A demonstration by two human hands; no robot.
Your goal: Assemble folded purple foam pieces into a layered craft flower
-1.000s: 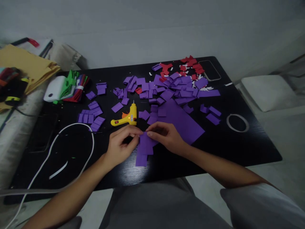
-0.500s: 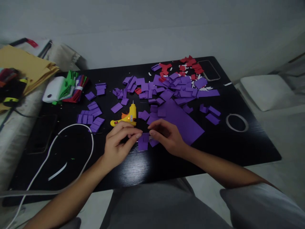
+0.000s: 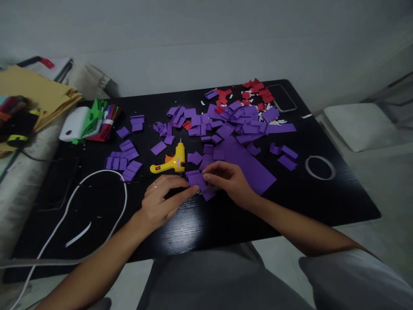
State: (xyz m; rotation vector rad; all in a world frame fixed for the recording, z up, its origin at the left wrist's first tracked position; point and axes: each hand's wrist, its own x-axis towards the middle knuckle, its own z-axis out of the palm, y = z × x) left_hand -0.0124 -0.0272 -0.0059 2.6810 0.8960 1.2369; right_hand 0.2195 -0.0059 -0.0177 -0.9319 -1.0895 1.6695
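Note:
A small folded purple paper piece [image 3: 196, 181] is between my hands, near the table's front. My left hand [image 3: 164, 199] pinches its left and lower edge with thumb and fingers. My right hand [image 3: 227, 181] grips its right edge between thumb and forefinger. Just behind my left hand a yellow glue gun [image 3: 174, 162] lies on its side, a small light glowing on it. Right behind my right hand is a large purple sheet [image 3: 247, 165]. Many cut and folded purple pieces [image 3: 250, 113] are heaped beyond it.
The black table [image 3: 222, 230] also bears red scraps [image 3: 258, 87], a tape ring [image 3: 320, 168], a looped white cable [image 3: 69, 202], a phone [image 3: 54, 185] and bundled coloured paper [image 3: 97, 120]. A white stool [image 3: 358, 125] stands at the right.
The purple piece between my hands has turned and shifted slightly up. My left thumb has moved right onto its lower edge, and the view has shifted a little.

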